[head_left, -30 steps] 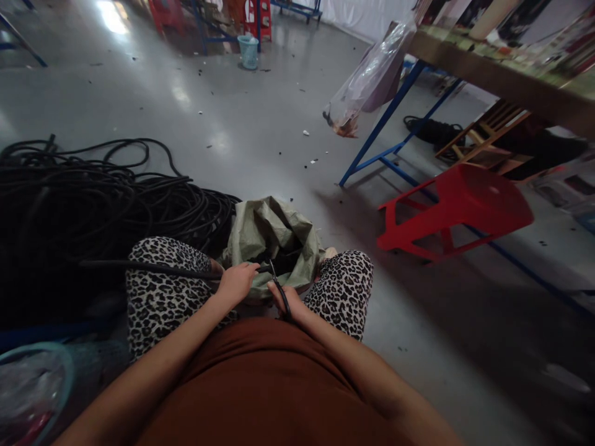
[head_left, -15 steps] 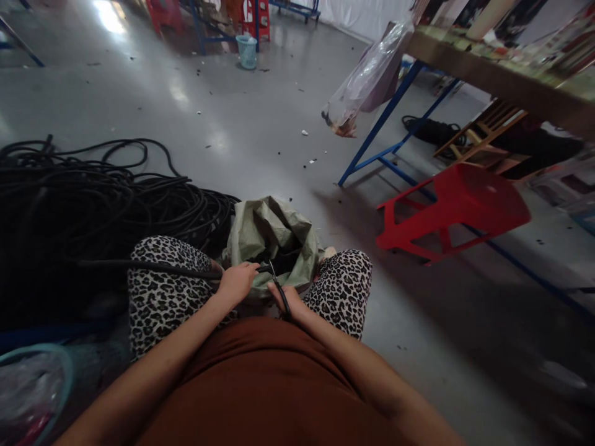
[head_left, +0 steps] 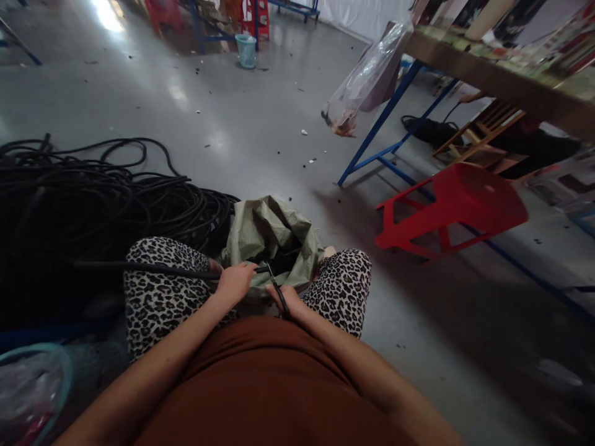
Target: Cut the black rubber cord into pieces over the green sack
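My left hand (head_left: 236, 282) is closed around a black rubber-like cord (head_left: 171, 271), which runs leftward across my knee. The cord's short end pokes out to the right of my fingers. My right hand (head_left: 286, 298) grips a pair of scissors (head_left: 279, 292) by dark handles, its blades at the cord's end. Both hands are over the near rim of a greenish woven sack (head_left: 251, 229) standing between my knees. Dark pieces lie inside the sack, too shadowed to make out singly.
A large heap of black cord (head_left: 116, 192) lies on the floor at left. A light-blue basket (head_left: 65, 371) with plastic bags stands at lower left. On the right are a red stool (head_left: 483, 192) and a blue-legged table (head_left: 502, 68) with a clear bag (head_left: 357, 87) hanging from it.
Both hands and the scissors stay almost in place, shifted very slightly left. Under the table at right, another person's arm has come into view.
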